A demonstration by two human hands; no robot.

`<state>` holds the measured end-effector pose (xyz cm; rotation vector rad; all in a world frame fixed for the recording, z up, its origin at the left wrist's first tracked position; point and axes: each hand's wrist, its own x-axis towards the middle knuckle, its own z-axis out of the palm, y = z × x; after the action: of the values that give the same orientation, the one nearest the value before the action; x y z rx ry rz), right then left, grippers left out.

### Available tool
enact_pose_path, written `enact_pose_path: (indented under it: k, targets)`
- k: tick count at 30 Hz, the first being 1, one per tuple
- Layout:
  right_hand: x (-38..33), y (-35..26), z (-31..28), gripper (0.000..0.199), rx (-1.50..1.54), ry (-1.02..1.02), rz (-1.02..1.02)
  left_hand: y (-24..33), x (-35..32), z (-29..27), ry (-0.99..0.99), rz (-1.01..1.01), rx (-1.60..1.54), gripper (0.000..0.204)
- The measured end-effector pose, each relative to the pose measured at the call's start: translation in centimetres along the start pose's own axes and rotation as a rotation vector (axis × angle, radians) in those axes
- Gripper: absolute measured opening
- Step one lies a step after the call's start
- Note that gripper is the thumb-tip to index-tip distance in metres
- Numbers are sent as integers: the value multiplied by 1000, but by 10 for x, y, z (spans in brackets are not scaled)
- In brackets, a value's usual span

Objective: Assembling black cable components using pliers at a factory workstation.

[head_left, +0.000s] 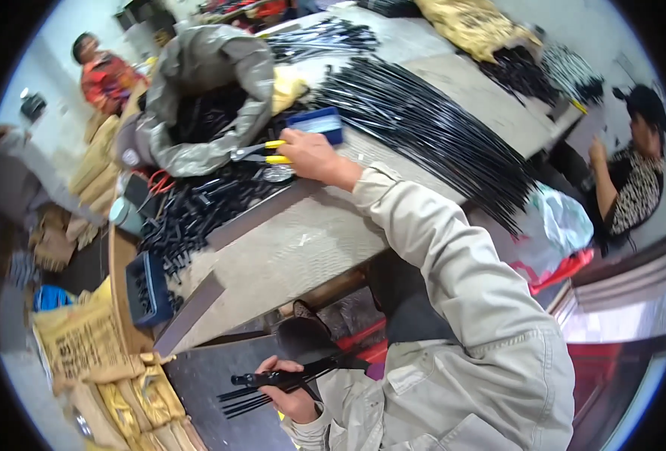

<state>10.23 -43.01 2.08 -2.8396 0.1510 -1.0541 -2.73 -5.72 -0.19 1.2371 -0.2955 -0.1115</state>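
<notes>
My right hand (312,155) reaches across the table with its fingers closed round the yellow handles of a pair of pliers (276,159). The pliers' metal jaws point left, toward a grey sack (169,146). A blue box (325,124) sits just beyond that hand. Low in front of me, my left hand (292,395) grips a bundle of thin black rods (237,404), and a thicker black piece lies along the bundle. A heap of short black parts (205,207) is on the table to the left of the pliers.
A large pile of long black rods (431,124) covers the table's right side. Metal strips (194,308) edge the near side. A small blue bin (149,289) and a pale cup (125,216) stand left. One person (630,173) sits at right, another (107,79) at far left.
</notes>
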Motion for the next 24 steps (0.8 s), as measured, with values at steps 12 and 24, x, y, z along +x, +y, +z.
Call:
enact_pose_path:
  k: [12,24]
  targets:
    - [-163,-186,-98,9,1531,-87,308,24,-2,22,-377,-126,88,58]
    - [-177,-217,-93,7,1588,-84,190,31,-19,18,-368,-75,106,56]
